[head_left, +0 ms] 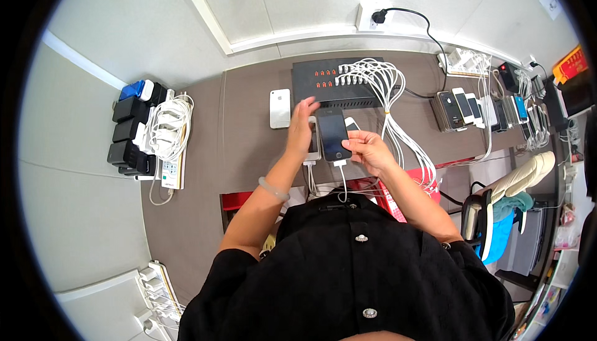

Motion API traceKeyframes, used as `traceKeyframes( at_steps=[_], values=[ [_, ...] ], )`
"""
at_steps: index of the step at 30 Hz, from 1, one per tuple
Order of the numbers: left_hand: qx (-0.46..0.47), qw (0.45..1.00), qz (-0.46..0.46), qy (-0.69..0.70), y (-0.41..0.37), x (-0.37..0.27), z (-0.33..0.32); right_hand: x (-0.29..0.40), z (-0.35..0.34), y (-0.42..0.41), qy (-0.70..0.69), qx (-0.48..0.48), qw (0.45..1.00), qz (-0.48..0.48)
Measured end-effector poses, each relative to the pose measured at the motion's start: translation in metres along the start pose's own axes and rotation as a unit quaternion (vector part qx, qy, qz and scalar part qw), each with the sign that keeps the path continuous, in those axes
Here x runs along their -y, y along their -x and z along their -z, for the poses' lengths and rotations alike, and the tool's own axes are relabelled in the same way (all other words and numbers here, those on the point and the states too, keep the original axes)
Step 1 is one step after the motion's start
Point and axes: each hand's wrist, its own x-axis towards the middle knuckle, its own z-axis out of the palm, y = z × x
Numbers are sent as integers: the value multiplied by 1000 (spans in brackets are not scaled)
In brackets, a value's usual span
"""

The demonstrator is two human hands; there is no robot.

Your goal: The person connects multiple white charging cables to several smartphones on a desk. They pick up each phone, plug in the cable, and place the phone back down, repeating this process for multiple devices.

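My right hand (370,151) grips the lower right edge of a black smartphone (333,133), whose dark screen faces up. A white cable's wide connector (340,163) sits at the phone's bottom end. My left hand (301,129) is raised at the left of that phone, fingers apart, holding nothing. Partly behind this hand is a white-framed phone (315,147) with white cables at its lower end. Another white phone (351,123) shows partly behind the black one. A white iPhone (280,109) lies back-up on the table, left of my left hand.
Behind my hands, a black multi-port USB charging hub (308,91) bears a bundle of white cables (387,108). Stacked phones (447,112) stand at the right. Power strips (172,178) and black adapters (126,131) are at the left. A cream chair (517,178) stands lower right.
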Motion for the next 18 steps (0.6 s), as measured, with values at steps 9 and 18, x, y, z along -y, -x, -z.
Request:
traceKeyframes(
  at_steps=[9, 18],
  values=[
    [-80, 953, -63, -286, 21, 78, 66, -66, 20, -33, 120, -85, 986, 76],
    [-89, 993, 33, -70, 33, 76, 68, -54, 4, -34, 84, -61, 990, 96]
  ],
)
